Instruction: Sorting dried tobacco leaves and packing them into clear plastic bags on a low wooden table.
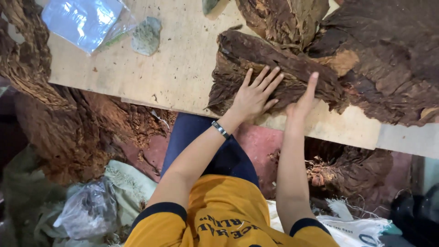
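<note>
Both hands lie flat, fingers spread, on the dark leaf bundle (pixel 274 68): left hand (pixel 254 97) mid-bundle, right hand (pixel 302 101) beside it; bundle runs left-to-right along the counter (pixel 173 68) edge.

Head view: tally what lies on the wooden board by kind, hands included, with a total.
Dried brown leaf piles: 1 heap, spread across the board's right side; separate leaves cannot be counted
Clear plastic bags: 1
Grey-green flat pieces: 1
Hands pressing on the leaves: 2, left hand and right hand
Total: 5, all on the wooden board
</note>
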